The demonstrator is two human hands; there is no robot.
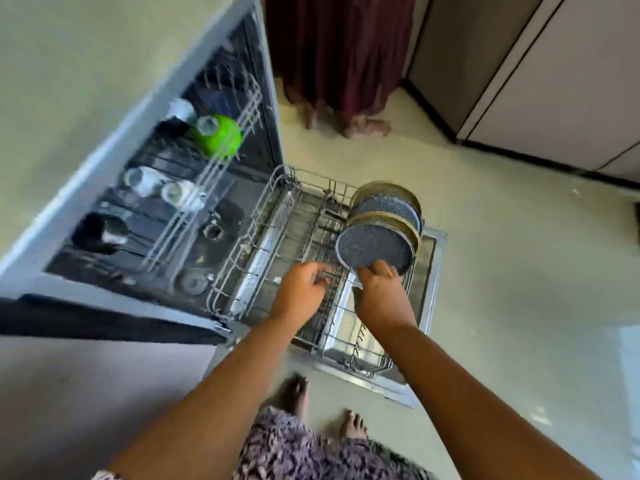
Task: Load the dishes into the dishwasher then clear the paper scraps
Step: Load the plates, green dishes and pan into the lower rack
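The dishwasher stands open, its lower rack point(242, 258) pulled out over the door. Two speckled grey plates stand upright in the rack's right side. My right hand point(379, 289) grips the bottom edge of the nearer grey plate point(374, 247); the farther plate point(388, 204) stands behind it. Over the rack's middle tines, my left hand point(304, 285) hovers with curled fingers that seem to touch the wire. The upper rack point(207, 161) holds a green bowl point(220, 136), white cups point(162, 187) and a dark utensil. No paper scraps show.
Another person's feet and a maroon skirt point(343, 64) are behind the dishwasher. My own bare feet point(294, 389) are just in front of the open door point(433, 258). Cabinets point(554, 81) line the right wall. Pale floor tiles lie to the right.
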